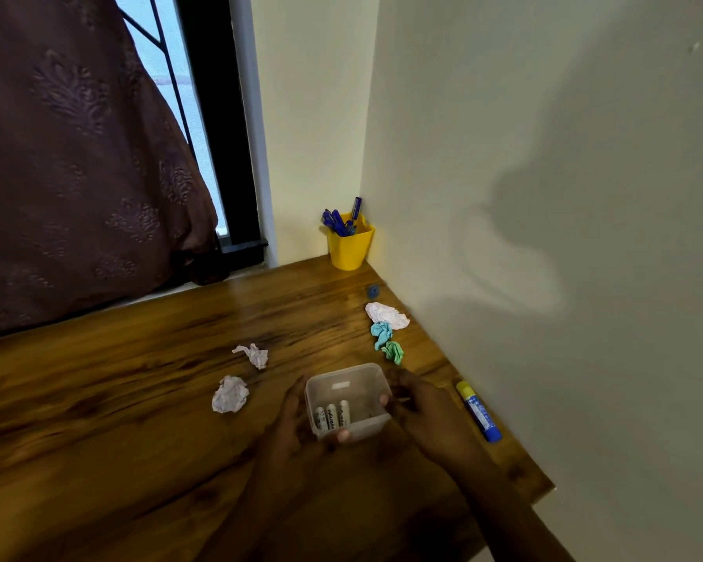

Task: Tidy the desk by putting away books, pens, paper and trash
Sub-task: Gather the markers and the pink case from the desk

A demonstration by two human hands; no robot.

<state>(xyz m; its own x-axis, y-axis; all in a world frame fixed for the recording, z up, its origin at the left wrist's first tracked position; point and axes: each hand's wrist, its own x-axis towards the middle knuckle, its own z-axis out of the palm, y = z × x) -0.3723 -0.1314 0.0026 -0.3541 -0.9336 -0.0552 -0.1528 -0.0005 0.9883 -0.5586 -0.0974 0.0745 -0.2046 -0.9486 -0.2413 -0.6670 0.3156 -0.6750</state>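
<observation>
— What's on your feed?
— I see a brown wooden desk [118,379] set into a wall corner. My left hand [289,423] and right hand [419,407] both grip a clear square plastic tub [366,427] near the desk's front, fingers curled round its sides.
— And the trash?
— A yellow plastic cup [350,247] of blue pens [339,221] stands in the far corner. Two white crumpled paper balls [230,394] lie left of the tub. A white wad [387,315], a light-blue wad [381,333] and a green wad [394,351] sit in a row by the wall. A blue glue stick with yellow cap [479,411] lies along the right edge. Three white batteries [333,415] are inside the tub.
</observation>
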